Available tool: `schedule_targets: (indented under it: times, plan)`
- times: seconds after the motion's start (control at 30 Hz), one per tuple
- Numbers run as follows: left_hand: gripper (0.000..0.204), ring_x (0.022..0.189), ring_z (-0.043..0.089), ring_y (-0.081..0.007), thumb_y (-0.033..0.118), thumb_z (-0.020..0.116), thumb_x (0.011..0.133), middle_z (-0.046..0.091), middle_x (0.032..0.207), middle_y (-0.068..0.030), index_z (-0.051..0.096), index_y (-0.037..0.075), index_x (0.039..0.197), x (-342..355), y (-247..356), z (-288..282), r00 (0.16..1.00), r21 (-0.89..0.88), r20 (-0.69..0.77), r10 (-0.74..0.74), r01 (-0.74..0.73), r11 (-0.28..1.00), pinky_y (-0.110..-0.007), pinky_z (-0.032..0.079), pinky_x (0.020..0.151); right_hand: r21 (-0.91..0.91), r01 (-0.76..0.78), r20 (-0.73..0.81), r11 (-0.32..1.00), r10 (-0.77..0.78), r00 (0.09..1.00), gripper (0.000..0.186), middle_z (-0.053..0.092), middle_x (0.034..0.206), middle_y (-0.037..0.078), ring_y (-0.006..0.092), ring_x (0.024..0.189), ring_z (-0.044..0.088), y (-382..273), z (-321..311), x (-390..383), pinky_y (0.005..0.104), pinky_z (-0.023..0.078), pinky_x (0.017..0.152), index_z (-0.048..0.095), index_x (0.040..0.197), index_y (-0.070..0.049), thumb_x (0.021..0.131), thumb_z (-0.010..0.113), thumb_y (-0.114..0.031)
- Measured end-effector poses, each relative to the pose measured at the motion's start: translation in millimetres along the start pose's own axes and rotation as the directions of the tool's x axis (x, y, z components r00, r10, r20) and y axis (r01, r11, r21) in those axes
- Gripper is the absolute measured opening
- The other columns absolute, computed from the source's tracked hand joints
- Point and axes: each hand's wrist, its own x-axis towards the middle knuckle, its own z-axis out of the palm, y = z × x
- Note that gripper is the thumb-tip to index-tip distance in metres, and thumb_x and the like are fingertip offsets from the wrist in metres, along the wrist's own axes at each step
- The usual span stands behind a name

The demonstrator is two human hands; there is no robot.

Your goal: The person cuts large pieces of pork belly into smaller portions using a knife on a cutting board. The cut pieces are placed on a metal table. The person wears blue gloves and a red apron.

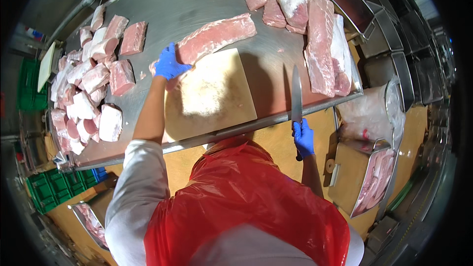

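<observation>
A long pork loin (217,37) lies slantwise on the steel table, just beyond a pale cutting board (212,93). My left hand (171,64), in a blue glove, grips the loin's left end with thumb and fingers astride it; some meat shows below the palm. Off the table's front edge, my right hand (303,138), also gloved in blue, is closed round the handle of a long knife (296,93). Its blade points away from me over the table, apart from the meat.
Several cut pork chunks (93,79) are heaped at the left of the steel table (172,0). Whole loins (320,44) are piled at the far right. Steel bins (389,74) stand beyond the right edge. Meat-filled containers (372,182) and green crates (59,187) sit lower down.
</observation>
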Motion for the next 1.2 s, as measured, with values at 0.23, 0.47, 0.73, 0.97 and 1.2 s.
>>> schedule_targets:
  times: [0.23,0.47,0.73,0.97,1.2]
  plan:
    - [0.127,0.140,0.039,-0.0370,0.051,0.088,0.055,0.039,0.149,-0.0228,0.021,0.011,0.156,58.2,-20.6,3.2,0.922,0.215,0.353,-0.157,0.083,0.973,-0.062,0.033,0.110,-0.023,0.011,0.009,1.000,-0.011,1.000,0.023,0.057,0.061,0.007,0.0179,0.052,0.057,-7.2,2.2,-10.6,0.0337,0.044,0.050,0.053,0.094,-0.005,0.101,0.054,-0.027]
    - [0.124,0.140,0.039,-0.0359,0.045,0.084,0.062,0.037,0.150,-0.0217,0.014,0.003,0.156,95.5,-21.2,43.8,0.979,0.301,0.193,0.069,-0.126,0.945,-0.065,0.029,0.111,-0.022,-0.145,-0.086,0.989,0.142,0.986,0.024,0.058,0.065,0.004,0.0127,0.056,0.057,10.7,-8.3,-55.5,0.0310,0.046,0.051,0.052,0.091,-0.006,0.100,0.057,-0.028]
    - [0.092,0.111,0.061,-0.0345,0.031,0.077,0.060,0.065,0.119,-0.0196,0.047,0.002,0.142,151.7,-33.8,23.0,0.722,-0.270,0.644,0.254,-0.097,0.958,-0.038,0.049,0.097,0.060,-0.277,-0.103,0.959,0.282,0.954,0.023,0.056,0.063,0.001,0.0116,0.053,0.055,11.1,4.1,-65.6,0.0302,0.045,0.050,0.052,0.091,-0.007,0.100,0.058,-0.027]
    - [0.062,0.106,0.060,-0.0228,0.027,0.067,0.073,0.066,0.114,-0.0134,0.060,0.005,0.130,128.2,-20.6,29.4,0.406,-0.497,0.853,0.328,0.436,0.750,-0.033,0.047,0.097,0.088,-0.276,-0.130,0.957,0.286,0.949,0.023,0.060,0.066,0.010,0.0209,0.055,0.060,18.4,14.9,-58.4,0.0349,0.047,0.053,0.053,0.093,-0.004,0.100,0.057,-0.025]
    - [0.047,0.096,0.065,-0.0241,0.028,0.062,0.083,0.069,0.109,-0.0126,0.064,0.002,0.122,-42.7,21.0,52.8,0.361,-0.219,0.804,0.473,0.918,-0.329,-0.037,0.052,0.088,0.050,-0.313,-0.083,0.948,0.316,0.945,0.022,0.059,0.066,0.009,0.0188,0.056,0.059,-1.0,18.2,-43.3,0.0350,0.047,0.054,0.054,0.096,-0.004,0.100,0.056,-0.026]
